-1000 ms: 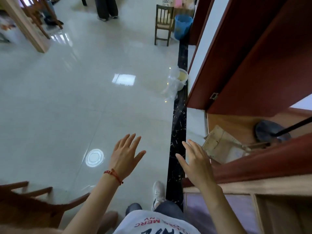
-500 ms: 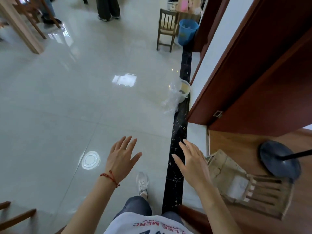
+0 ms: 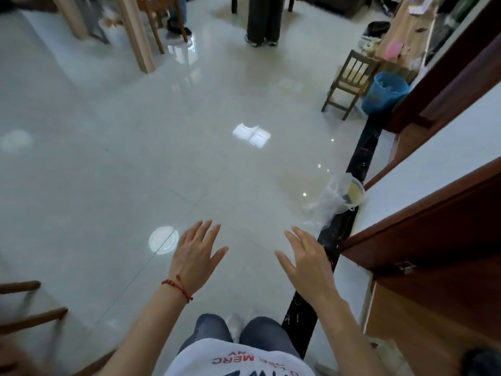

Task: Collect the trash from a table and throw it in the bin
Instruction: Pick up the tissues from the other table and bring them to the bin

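Note:
My left hand, with a red string at the wrist, and my right hand are held out in front of me over the glossy tiled floor, fingers spread, holding nothing. A blue bin stands far ahead on the right, beside a small wooden chair. A clear plastic tub with a crumpled clear bag lies on the floor by the black marble strip, ahead of my right hand.
Dark red doors and frames line the right side. A cluttered wooden table stands behind the bin. Wooden table legs and chairs are at the far left. A person's legs stand ahead. A chair frame is at my lower left.
The view has swung left and up, away from the doorway with the folded wooden chair. The bin and the tub now sit farther right. Both hands stay spread and empty.

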{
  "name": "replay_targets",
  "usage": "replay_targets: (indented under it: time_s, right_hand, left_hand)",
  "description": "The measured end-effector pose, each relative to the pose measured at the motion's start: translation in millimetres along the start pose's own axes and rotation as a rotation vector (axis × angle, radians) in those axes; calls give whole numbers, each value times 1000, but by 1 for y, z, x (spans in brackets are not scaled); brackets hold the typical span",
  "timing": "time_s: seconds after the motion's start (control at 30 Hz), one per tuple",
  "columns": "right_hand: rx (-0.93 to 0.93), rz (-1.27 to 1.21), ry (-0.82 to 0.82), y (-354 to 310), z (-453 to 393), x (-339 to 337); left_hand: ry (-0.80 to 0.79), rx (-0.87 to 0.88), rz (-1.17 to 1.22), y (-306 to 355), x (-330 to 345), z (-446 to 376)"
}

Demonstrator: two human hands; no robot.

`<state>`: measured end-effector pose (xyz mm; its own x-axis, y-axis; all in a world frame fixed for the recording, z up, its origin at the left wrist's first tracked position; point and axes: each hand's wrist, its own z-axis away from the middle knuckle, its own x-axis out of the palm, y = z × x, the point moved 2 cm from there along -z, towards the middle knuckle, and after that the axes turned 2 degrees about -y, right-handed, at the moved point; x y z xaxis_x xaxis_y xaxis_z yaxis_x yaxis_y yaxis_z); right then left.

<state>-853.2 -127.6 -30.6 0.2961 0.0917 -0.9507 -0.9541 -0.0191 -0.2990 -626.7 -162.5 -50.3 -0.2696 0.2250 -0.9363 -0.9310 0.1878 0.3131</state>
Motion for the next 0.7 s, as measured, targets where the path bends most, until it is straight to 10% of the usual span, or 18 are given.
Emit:
replay_targets:
  time_s: [0.7]
  right_hand:
    - [-883,-18,-241,-159,-276,33]
  left_hand:
    - [287,-862,113,-129,-54,-33]
